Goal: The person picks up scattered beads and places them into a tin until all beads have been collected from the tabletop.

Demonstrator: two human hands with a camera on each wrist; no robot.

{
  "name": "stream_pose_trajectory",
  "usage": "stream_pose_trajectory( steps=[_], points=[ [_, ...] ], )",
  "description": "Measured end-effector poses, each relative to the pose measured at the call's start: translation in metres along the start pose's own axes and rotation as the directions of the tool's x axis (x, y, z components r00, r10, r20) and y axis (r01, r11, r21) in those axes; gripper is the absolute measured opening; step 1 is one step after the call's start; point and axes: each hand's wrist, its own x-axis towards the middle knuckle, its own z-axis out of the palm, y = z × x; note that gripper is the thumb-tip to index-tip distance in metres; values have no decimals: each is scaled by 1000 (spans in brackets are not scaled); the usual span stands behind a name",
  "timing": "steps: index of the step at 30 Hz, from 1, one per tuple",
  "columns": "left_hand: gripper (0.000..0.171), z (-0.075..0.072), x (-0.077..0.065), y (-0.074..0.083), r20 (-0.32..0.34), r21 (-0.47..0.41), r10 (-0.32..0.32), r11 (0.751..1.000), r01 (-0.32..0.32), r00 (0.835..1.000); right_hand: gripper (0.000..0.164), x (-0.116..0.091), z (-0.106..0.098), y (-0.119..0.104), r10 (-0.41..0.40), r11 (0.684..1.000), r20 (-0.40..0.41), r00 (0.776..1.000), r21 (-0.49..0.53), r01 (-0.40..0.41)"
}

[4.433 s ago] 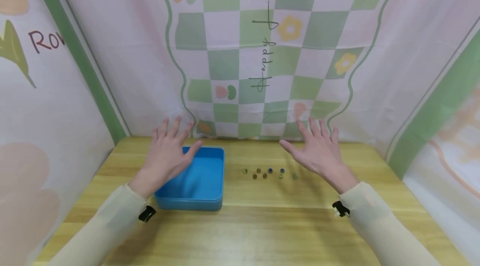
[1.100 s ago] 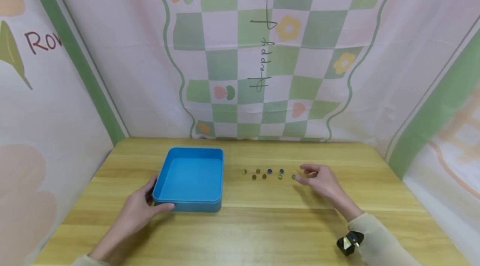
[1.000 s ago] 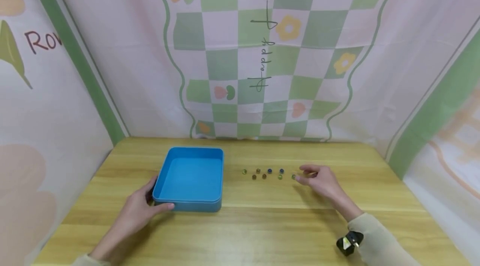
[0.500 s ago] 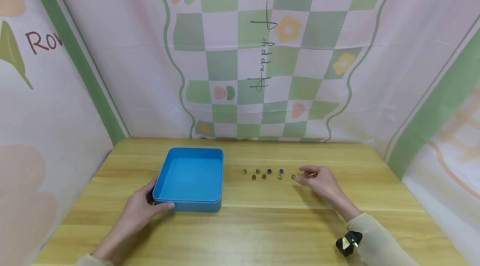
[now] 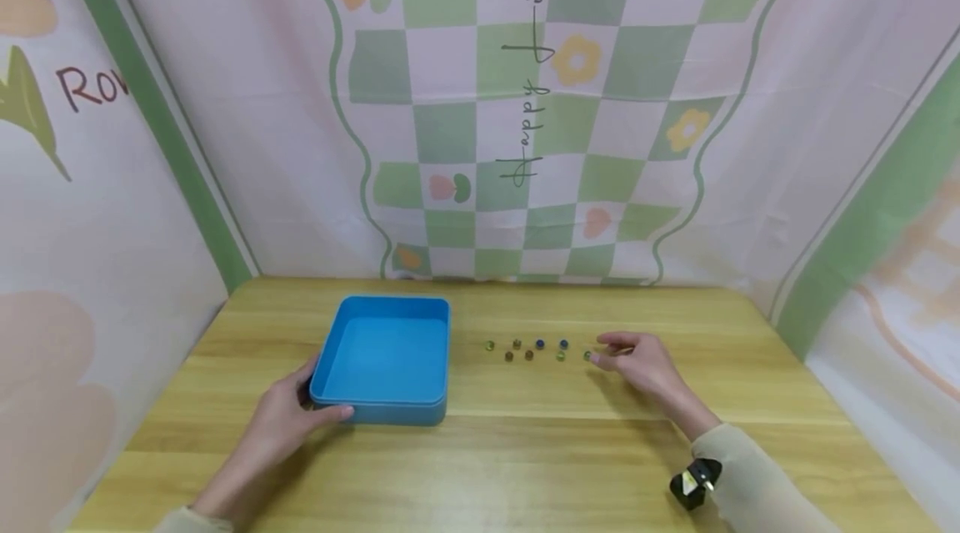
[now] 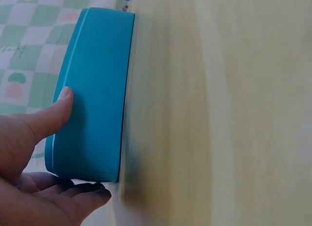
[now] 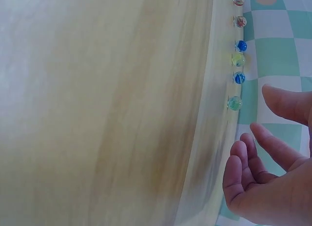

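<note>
A shallow blue square box (image 5: 390, 360), its inside bare, stands on the left part of the table. My left hand (image 5: 281, 412) holds its near left corner. In the left wrist view the thumb lies on one blue wall (image 6: 97, 99) and the fingers (image 6: 87, 199) are against the adjoining side. Several glass marbles, among them blue (image 5: 540, 344), brownish (image 5: 529, 355) and yellow-green (image 5: 561, 356) ones, lie right of the box. My right hand (image 5: 637, 362) is beside the rightmost green marble (image 7: 234, 103), thumb and fingers apart with nothing between them.
The wooden table (image 5: 510, 466) ends at the back against a checked green and white cloth (image 5: 551, 124). Fabric walls (image 5: 82, 249) rise on both sides. A black strap-like device (image 5: 693, 483) sits at the right wrist.
Compared with the oldest frame, both hands are lower: the left has come to the box's corner, the right to beside the green marble. Over the last second they stay nearly still.
</note>
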Motion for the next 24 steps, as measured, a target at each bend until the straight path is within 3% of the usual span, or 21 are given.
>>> stream_pose_trajectory(
  steps=[13, 24],
  points=[
    [104, 4, 3, 1, -1, -52, 8, 999, -8, 1000, 45, 3, 2, 2, 14, 1000, -7, 1000, 1, -14],
    [89, 3, -2, 1, 23, -204, -23, 979, 27, 999, 47, 2, 3, 0, 31, 999, -9, 999, 30, -31]
  ],
)
